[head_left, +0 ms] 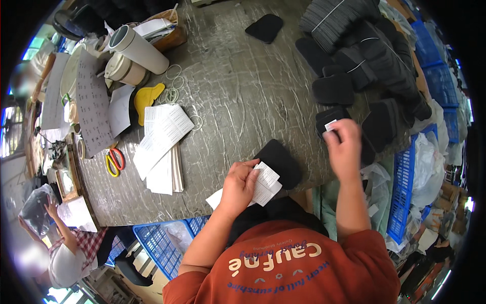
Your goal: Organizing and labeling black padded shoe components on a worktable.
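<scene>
Small white label (330, 125): pinched between the fingertips of my right hand (344, 144), held against a small stack of black fabric pieces (329, 119) at the table's right side. Sheet of white labels (266, 183): gripped in my left hand (238, 185), fingers curled closed around it, just above the near table edge. Beside that sheet lies a single black fabric piece (278, 159), flat on the grey wrinkled table cover (238, 91). Farther right and toward the far edge, bundles of black pieces (364, 45) are piled, some tied with white bands. Left of centre, a stack of printed papers (162, 142) lies fanned; near it are loose rubber bands (174, 83), a yellow cap-shaped item (147, 96), scissors with red and yellow handles (114, 161) and two cream cylindrical containers (134, 58). Blue plastic crates (405, 187) flank the table.
</scene>
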{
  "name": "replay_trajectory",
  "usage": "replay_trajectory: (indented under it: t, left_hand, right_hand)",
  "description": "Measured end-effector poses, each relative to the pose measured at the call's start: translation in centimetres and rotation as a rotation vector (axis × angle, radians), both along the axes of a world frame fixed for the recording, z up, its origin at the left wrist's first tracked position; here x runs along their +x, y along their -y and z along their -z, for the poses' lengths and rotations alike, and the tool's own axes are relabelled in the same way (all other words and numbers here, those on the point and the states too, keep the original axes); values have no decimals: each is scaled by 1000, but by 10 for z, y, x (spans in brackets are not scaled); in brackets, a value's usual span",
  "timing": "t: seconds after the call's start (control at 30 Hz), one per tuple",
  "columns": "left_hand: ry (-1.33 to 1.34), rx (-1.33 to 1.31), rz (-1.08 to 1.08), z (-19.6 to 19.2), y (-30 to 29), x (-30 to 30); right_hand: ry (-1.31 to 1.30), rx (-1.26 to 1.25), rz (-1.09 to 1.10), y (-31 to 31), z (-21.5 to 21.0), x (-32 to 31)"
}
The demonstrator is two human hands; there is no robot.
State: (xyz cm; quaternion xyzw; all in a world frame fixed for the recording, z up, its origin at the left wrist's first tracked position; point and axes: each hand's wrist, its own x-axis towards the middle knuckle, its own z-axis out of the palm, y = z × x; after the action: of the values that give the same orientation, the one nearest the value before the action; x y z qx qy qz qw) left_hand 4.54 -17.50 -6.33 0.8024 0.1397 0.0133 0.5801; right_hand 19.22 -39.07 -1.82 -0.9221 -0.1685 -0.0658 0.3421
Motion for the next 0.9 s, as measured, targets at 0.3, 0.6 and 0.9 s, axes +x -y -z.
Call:
replay_trajectory:
  t: [0.3, 0.6, 0.9]
  left_hand:
    - [10, 330, -5, -8, -7, 0]
    - [164, 540, 440, -7, 4, -7]
    - [133, 541, 433, -4, 5, -9]
  right_hand:
    - [-595, 318, -427, -54, 31, -58]
    - [-677, 302, -185, -58, 61, -46]
    - [-588, 259, -154, -63, 66, -51]
